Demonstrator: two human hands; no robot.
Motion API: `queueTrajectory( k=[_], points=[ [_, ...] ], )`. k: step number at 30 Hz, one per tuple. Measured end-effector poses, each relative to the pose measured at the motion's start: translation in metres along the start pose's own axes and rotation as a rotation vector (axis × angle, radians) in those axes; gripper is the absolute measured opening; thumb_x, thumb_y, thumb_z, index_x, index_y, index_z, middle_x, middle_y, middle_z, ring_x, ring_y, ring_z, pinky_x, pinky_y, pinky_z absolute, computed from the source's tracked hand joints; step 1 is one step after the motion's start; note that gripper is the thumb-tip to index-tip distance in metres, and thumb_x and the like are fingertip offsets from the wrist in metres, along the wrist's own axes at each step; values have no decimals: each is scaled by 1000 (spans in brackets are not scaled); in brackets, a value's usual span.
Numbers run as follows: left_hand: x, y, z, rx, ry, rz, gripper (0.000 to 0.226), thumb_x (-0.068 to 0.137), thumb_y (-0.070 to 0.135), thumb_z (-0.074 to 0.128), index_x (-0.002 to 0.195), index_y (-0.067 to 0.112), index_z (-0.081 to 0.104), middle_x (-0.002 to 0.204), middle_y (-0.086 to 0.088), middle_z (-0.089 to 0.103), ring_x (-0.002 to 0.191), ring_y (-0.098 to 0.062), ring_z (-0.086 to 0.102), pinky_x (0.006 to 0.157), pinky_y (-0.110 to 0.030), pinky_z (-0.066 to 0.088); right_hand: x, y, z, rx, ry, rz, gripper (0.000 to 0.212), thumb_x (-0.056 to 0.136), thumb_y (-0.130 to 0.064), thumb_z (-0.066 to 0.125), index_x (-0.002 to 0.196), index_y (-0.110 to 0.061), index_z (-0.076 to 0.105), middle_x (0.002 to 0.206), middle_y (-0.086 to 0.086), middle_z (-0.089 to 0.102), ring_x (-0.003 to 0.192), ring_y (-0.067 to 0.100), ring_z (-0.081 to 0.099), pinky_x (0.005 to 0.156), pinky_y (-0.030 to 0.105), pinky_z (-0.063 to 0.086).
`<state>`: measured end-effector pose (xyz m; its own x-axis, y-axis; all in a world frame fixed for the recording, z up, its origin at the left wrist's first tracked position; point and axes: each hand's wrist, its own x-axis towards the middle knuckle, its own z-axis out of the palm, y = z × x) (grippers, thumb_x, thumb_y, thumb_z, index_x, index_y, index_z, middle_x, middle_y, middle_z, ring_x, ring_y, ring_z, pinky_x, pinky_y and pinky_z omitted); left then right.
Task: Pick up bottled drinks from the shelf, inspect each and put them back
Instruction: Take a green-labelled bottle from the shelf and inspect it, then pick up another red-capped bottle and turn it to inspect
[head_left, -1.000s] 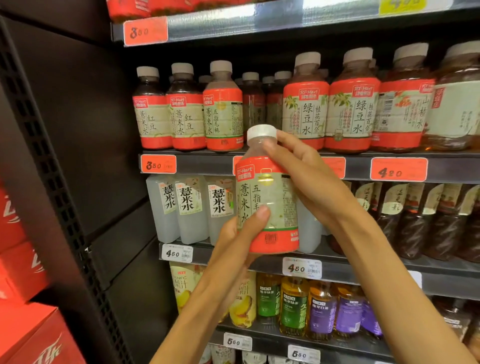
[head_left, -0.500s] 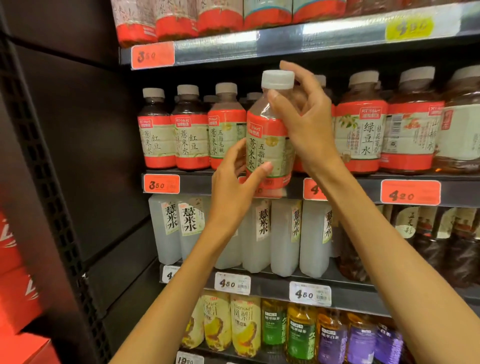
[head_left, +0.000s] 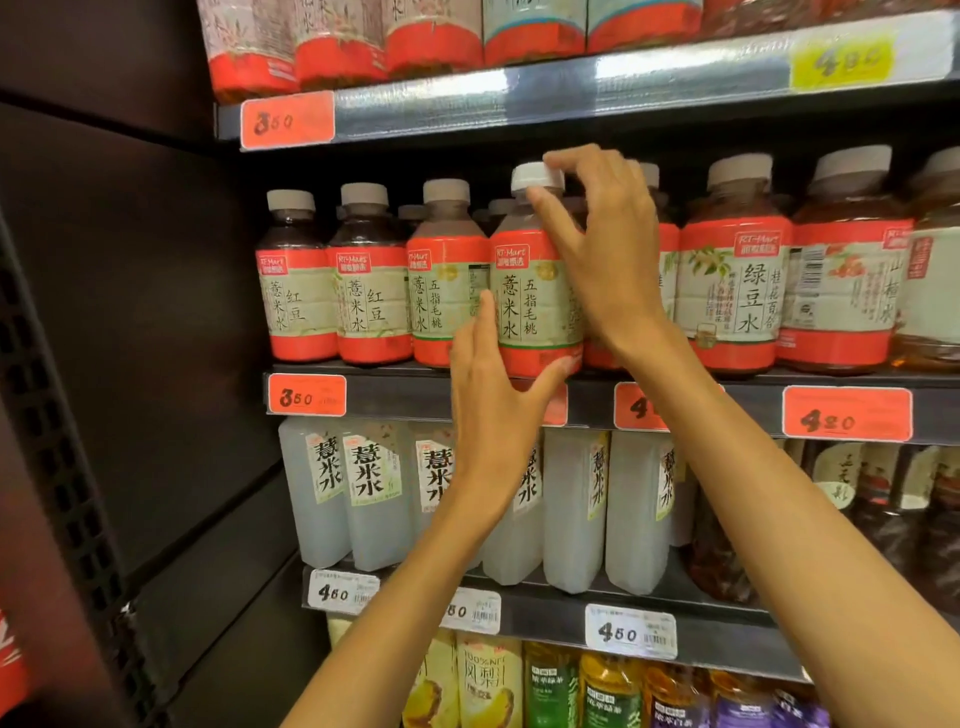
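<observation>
A bottled drink (head_left: 521, 306) with a white cap and a red and pale green label stands at the front edge of the middle shelf (head_left: 395, 397), in line with matching bottles (head_left: 441, 291). My right hand (head_left: 605, 249) grips its top, with the thumb on the neck and the fingers curled over the cap. My left hand (head_left: 491, 400) is lower. Its thumb lies under the bottle's base and its index finger lies straight along the bottle's left side.
Red-labelled bottles (head_left: 732, 291) fill the same shelf on both sides. Cloudy white bottles (head_left: 366, 499) stand on the shelf below, with juice and tea bottles (head_left: 550, 691) under those. A dark side panel (head_left: 130, 364) closes off the left. Another shelf (head_left: 519, 98) hangs close above.
Both hands carried the bottle up and into the shelf, and it now stands in the row. My left hand has loosened from a grip on the label to straight fingers at the base.
</observation>
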<state>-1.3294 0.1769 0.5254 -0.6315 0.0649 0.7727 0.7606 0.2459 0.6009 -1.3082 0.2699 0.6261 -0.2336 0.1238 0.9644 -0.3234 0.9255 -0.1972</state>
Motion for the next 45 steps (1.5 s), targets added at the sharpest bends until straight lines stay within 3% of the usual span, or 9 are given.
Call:
queueTrajectory(
  k=[3, 7, 16, 23, 28, 33, 37, 41, 45],
  points=[
    [-2, 3, 8, 72, 90, 18, 91, 77, 33, 78, 149, 11, 27, 136, -7, 34, 114, -5, 31, 101, -19, 27, 0, 5, -3, -75, -21, -42, 36, 96, -32, 53, 123, -8, 59, 119, 6, 62, 115, 22, 51, 95, 26, 33],
    [-2, 4, 13, 191, 150, 52, 92, 76, 36, 78, 148, 7, 28, 131, -11, 38, 119, -21, 42, 102, -29, 32, 3, 8, -8, -65, -85, -18, 41, 93, -34, 57, 128, -12, 55, 124, 1, 61, 116, 19, 50, 100, 30, 32],
    [-4, 6, 12, 460, 189, 107, 75, 89, 41, 62, 147, 5, 31, 133, -17, 46, 123, -33, 39, 98, -40, 31, 6, 4, -10, -134, -128, 45, 45, 93, -35, 59, 132, -14, 52, 120, 7, 58, 118, 25, 44, 94, 31, 32],
    [5, 6, 9, 524, 130, 74, 74, 86, 45, 64, 145, 10, 35, 131, -14, 47, 122, -32, 35, 97, -36, 27, 5, 4, -7, -178, -126, 20, 41, 94, -28, 59, 130, -9, 53, 122, 9, 59, 119, 25, 45, 97, 31, 31],
    [13, 7, 13, 530, 100, 36, 76, 85, 47, 64, 146, 12, 33, 129, -11, 47, 120, -29, 38, 96, -35, 28, 7, 15, -25, -100, 167, 101, 30, 88, -14, 64, 114, -2, 56, 116, 16, 54, 108, 27, 49, 91, 28, 35],
    [14, 6, 13, 505, 87, 20, 73, 87, 45, 63, 146, 14, 33, 131, -10, 47, 121, -28, 37, 94, -34, 29, 13, 27, -27, -312, -203, 246, 46, 99, -32, 48, 130, 1, 39, 129, 22, 48, 116, 38, 49, 86, 36, 38],
    [8, 10, 11, 431, 123, 31, 61, 87, 34, 67, 139, 13, 44, 129, -13, 47, 120, -28, 39, 93, -34, 31, 13, 28, -32, -121, -132, 283, 40, 94, -26, 58, 122, -1, 44, 122, 18, 49, 110, 32, 51, 76, 24, 30],
    [2, 19, 9, 281, 79, 147, 56, 85, 31, 70, 134, 11, 50, 127, -11, 51, 119, -24, 41, 96, -27, 30, 6, 26, -41, 166, -37, 271, 53, 85, -25, 70, 130, -9, 47, 123, 4, 47, 110, 12, 47, 87, 15, 34],
    [-7, 26, 14, 9, -157, 117, 65, 88, 36, 65, 143, 12, 39, 139, -4, 45, 129, -14, 36, 106, -24, 29, -3, 23, -49, 378, -74, 302, 41, 88, -23, 68, 125, -12, 54, 115, 4, 60, 104, 14, 59, 95, 35, 48]
  ],
)
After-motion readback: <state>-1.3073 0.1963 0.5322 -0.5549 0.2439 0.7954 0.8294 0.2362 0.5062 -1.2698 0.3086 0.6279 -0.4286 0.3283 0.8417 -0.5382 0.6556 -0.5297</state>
